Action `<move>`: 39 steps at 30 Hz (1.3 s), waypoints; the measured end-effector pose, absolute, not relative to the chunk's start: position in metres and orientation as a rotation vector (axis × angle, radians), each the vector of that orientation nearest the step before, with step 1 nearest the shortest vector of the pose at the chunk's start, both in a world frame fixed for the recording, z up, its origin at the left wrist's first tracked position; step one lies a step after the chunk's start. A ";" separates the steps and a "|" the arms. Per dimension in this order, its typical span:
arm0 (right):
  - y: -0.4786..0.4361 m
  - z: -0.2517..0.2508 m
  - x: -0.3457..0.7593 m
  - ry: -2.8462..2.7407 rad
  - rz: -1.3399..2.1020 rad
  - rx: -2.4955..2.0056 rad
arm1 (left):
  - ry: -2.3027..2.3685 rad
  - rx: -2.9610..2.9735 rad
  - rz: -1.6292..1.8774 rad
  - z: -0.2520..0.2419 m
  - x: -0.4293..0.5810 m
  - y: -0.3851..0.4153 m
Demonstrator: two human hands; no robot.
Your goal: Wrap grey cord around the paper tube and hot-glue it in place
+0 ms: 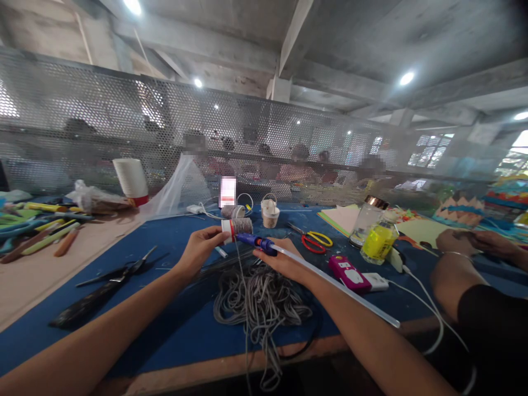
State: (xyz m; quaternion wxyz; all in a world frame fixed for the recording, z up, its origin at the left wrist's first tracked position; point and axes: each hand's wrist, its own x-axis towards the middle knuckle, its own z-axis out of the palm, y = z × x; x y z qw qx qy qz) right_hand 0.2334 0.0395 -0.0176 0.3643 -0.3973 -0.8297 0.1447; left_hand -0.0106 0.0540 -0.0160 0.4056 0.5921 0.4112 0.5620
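Observation:
My left hand (206, 246) grips a paper cup (228, 230) lying on its side, its far part wrapped in grey cord. In my right hand (284, 261) is a blue hot glue gun (256, 242), its nozzle close to the wrapped cup. A long translucent glue stick (338, 285) sticks out of the gun's back, over my right forearm. Grey cord runs down from the cup, past a loose heap of grey cord (264, 300) on the blue mat. Behind the cup lies another cord-wrapped piece (233, 212), and a small basket-like cup with a handle (270, 213) stands nearby.
Left lie pliers (119, 280) and a stack of paper cups (131, 181). Right are red-and-yellow scissors (315, 242), a pink box (348, 273), a yellow bottle (377, 242) and white cables. A lit phone (228, 191) stands behind. Another person's arm (457, 264) rests at right.

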 end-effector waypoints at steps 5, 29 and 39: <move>0.039 -0.017 0.233 -2.139 0.367 -1.012 | 1.049 1.479 1.423 -0.015 -0.010 0.054; 0.039 -0.017 0.233 -2.123 0.371 -1.008 | 1.055 1.512 1.419 -0.014 -0.009 0.052; 0.038 -0.016 0.233 -2.112 0.356 -1.014 | 1.049 1.533 1.411 -0.017 -0.010 0.054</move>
